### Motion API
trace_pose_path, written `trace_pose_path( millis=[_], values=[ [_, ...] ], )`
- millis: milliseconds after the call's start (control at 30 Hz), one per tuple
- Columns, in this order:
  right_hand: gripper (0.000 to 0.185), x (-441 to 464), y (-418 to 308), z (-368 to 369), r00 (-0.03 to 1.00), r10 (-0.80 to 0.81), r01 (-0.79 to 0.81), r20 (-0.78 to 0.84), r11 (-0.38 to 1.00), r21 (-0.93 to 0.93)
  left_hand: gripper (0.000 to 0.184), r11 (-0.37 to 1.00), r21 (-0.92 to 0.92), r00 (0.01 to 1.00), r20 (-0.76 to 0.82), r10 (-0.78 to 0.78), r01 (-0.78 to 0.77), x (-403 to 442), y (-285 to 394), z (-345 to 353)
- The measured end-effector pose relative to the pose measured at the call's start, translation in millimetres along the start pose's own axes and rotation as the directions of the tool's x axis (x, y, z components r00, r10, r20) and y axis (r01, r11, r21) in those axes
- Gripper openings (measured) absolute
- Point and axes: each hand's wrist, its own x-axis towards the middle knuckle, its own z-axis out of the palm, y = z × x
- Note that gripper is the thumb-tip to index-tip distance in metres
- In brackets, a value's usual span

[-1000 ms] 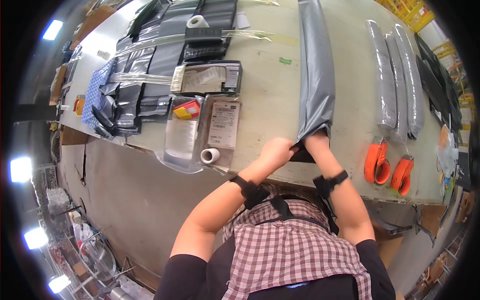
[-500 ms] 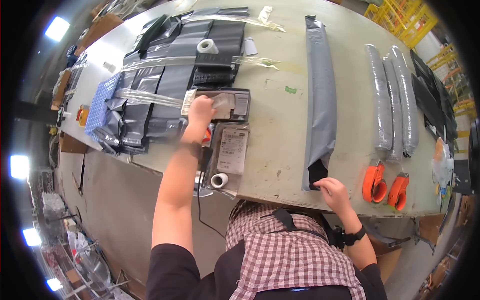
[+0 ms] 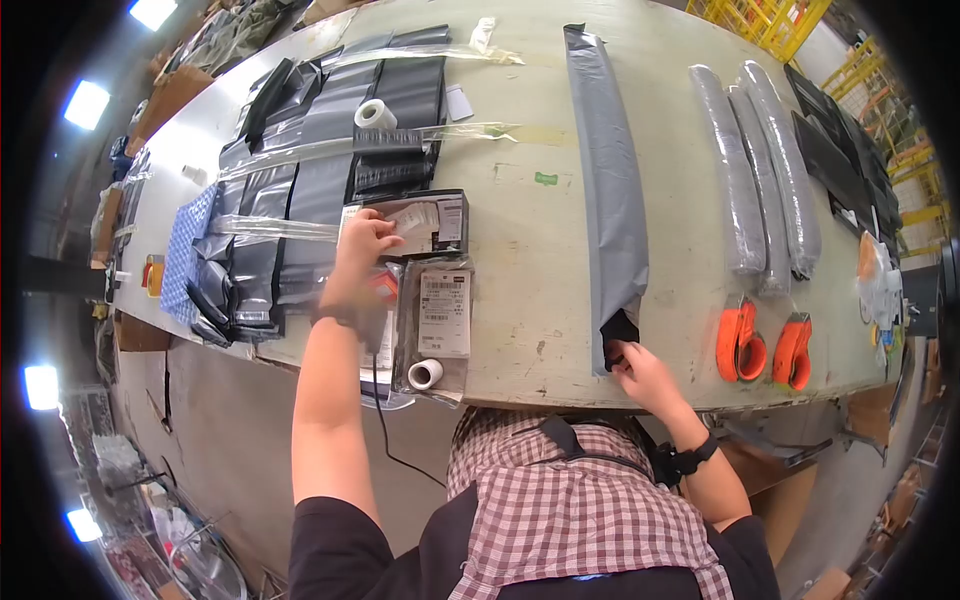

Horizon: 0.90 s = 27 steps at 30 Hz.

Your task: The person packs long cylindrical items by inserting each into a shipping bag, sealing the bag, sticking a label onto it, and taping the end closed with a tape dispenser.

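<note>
My left hand point(image 3: 362, 243) is over the near left side of an open black box point(image 3: 453, 222), its fingers slightly apart beside the small white paper slips point(image 3: 412, 217) inside. Nothing shows in its grasp. A long grey mailing bag point(image 3: 610, 180) lies lengthwise on the table, its dark-lined mouth at the near edge. My right hand point(image 3: 648, 378) pinches the bag's mouth, fingertips partly hidden in the dark opening. Just below the box, a clear pouch with a printed white label point(image 3: 443, 312) lies with a small white roll point(image 3: 425, 374) on it.
Black plastic bags point(image 3: 320, 170) cover the table's left part, crossed by clear tape strips, with another white roll point(image 3: 375, 115) on top. Several wrapped grey tubes point(image 3: 728, 170) lie at right, above two orange tape dispensers point(image 3: 740, 343). A cable point(image 3: 388, 440) hangs off the front edge.
The camera view has shifted, so the table's things appear further left. My left hand has drawn back from the slips. My right fingertips have moved into the bag's mouth.
</note>
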Motion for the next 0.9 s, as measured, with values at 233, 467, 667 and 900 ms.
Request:
trace_pose_path(
  millis=[233, 467, 667, 900],
  values=[
    [0.039, -2, -17, 4, 0.992, -0.1, 0.114, 0.074, 0.968, -0.225, 0.028, 0.994, 0.027, 0.993, -0.05, 0.11, -0.108, -1, -4, 2],
    [0.026, -9, 3, 14, 0.973, -0.213, 0.229, 0.086, 0.936, -0.268, 0.011, 0.971, 0.166, 0.97, -0.147, 0.195, -0.17, -8, 22, -5],
    [0.036, -18, -40, -26, 0.904, 0.09, -0.422, 0.418, 0.343, 0.839, 0.015, 0.728, 0.13, 0.735, 0.005, 0.678, -0.673, -92, 246, 9],
    [0.018, -27, 26, -22, 0.791, 0.397, -0.584, 0.465, 0.264, 0.768, 0.075, 0.845, 0.288, 0.889, 0.057, 0.455, -0.451, -95, 323, 111]
  ],
)
